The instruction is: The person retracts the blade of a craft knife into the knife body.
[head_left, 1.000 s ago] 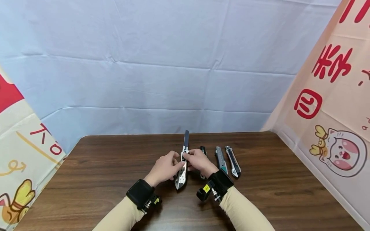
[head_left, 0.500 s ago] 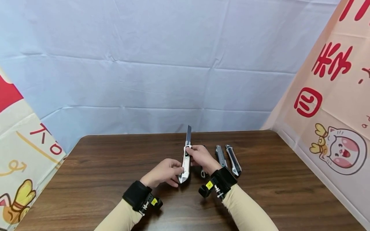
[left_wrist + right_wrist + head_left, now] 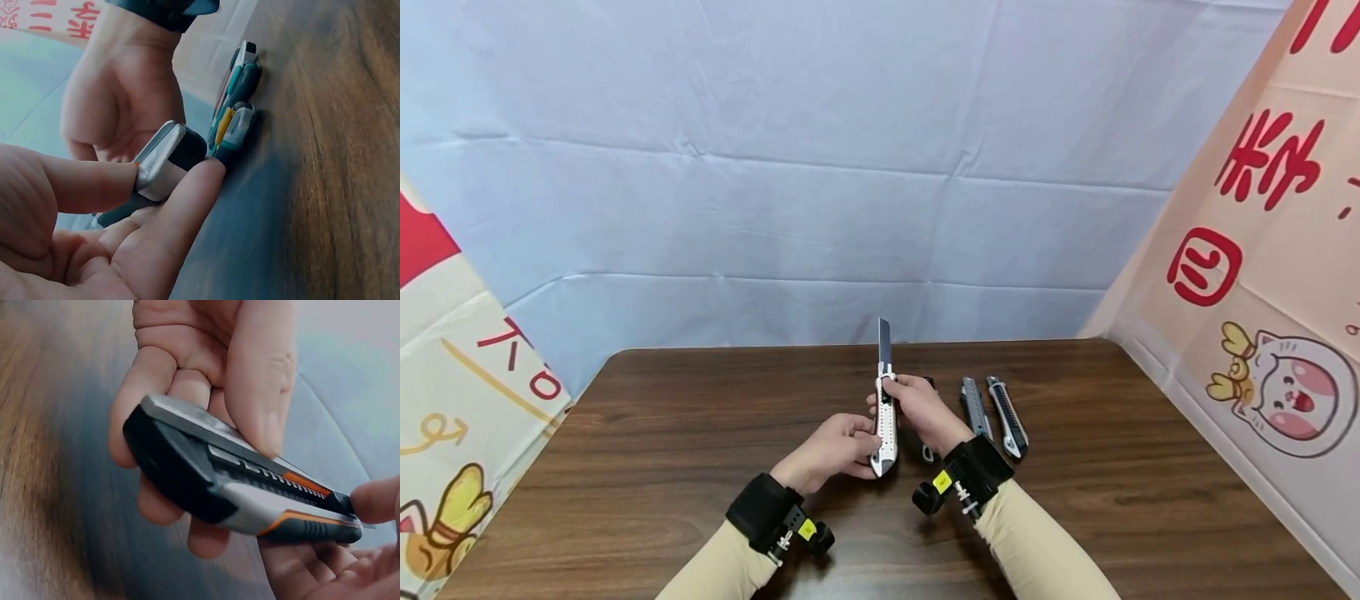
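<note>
A white-and-black utility knife (image 3: 886,429) is held up in front of me, its long blade (image 3: 884,343) extended and pointing away. My left hand (image 3: 831,450) pinches its rear end between thumb and fingers. Higher up the handle, my right hand (image 3: 921,408) grips it near the blade, the thumb by the black slider. In the right wrist view the knife (image 3: 262,500) shows orange trim, and the right thumb (image 3: 378,500) touches the slider (image 3: 339,503). The left wrist view shows the tail end (image 3: 165,162) between the left thumb and a finger.
On the brown wooden table (image 3: 685,417), a grey utility knife (image 3: 974,407) and a silver-and-black one (image 3: 1008,417) lie to the right. Another tool (image 3: 928,454) is mostly hidden behind my right hand. Pale blue cloth (image 3: 775,208) hangs behind the table.
The knife has risen slightly and now points straighter ahead. My left hand has slid back from near its middle to the rear end; my right hand has kept its grip near the blade.
</note>
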`<state>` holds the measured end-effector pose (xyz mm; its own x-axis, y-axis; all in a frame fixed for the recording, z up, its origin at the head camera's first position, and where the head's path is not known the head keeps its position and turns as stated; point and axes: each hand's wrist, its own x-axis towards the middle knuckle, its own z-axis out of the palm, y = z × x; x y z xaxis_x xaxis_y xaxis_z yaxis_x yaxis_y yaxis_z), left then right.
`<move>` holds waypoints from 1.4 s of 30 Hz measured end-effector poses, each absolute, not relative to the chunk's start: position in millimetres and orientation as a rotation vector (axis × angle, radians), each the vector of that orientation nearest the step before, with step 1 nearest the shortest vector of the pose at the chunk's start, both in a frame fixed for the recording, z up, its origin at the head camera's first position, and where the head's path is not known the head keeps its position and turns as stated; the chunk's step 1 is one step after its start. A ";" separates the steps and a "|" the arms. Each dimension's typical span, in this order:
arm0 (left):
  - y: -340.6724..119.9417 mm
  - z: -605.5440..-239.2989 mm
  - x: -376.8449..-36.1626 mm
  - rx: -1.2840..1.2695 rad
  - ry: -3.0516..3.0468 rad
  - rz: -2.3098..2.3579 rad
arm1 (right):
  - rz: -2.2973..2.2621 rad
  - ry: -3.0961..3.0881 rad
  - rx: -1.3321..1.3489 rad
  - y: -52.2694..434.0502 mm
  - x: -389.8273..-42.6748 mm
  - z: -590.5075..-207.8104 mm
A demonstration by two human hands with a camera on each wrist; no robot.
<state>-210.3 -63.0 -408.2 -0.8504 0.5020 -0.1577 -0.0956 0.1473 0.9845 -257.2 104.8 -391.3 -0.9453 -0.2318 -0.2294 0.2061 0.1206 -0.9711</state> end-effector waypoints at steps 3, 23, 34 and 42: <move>-60.7 -406.0 -208.4 0.395 1.981 1.753 | -1.925 2.036 -0.034 104.7 -256.8 -389.9; -57.2 -404.3 -201.6 0.408 2.066 1.724 | -1.996 2.047 -0.042 100.4 -256.8 -398.2; -56.6 -404.8 -202.1 0.397 2.072 1.707 | -1.971 2.106 -0.004 97.8 -257.1 -399.3; -56.6 -407.5 -202.6 0.388 2.075 1.716 | -1.939 2.132 0.002 97.3 -257.9 -401.2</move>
